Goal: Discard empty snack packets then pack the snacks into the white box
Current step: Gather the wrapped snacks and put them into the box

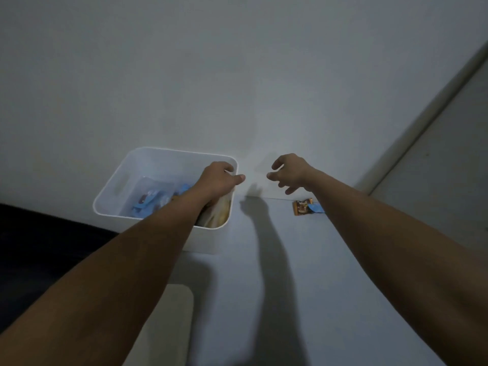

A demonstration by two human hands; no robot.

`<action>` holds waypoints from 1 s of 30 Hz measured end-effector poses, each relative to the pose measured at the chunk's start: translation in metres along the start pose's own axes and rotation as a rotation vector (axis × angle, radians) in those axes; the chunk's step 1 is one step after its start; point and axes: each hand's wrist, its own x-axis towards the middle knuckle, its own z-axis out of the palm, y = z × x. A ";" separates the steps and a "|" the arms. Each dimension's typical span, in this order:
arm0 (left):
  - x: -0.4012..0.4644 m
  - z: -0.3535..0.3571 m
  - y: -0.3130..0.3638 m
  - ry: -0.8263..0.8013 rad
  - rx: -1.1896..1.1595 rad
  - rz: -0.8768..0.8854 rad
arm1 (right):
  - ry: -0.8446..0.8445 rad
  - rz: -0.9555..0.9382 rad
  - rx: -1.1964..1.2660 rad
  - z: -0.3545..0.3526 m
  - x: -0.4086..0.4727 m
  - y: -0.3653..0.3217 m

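The far right corner of the white box is gripped by the left hand, fingers curled over the rim and thumb outside. Blue-wrapped snacks and a yellowish packet lie inside, partly hidden by the forearm; their labels cannot be read. The right hand is held in the air with fingers spread and loosely bent, holding nothing. A brown and blue snack is half covered by the right forearm. The box stands on a pale table against a plain wall in dim light.
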 end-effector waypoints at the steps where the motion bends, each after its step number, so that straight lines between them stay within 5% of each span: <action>1: 0.001 0.010 0.008 -0.020 0.013 0.014 | 0.006 0.018 -0.004 -0.007 -0.002 0.011; 9: 0.009 0.091 0.055 -0.022 0.391 0.195 | 0.052 0.174 -0.086 -0.057 -0.013 0.111; 20: 0.042 0.199 0.071 -0.265 0.314 0.158 | 0.049 0.298 -0.302 -0.068 0.011 0.221; 30: 0.083 0.270 0.056 -0.281 0.375 0.205 | 0.073 0.388 -0.161 -0.038 0.048 0.281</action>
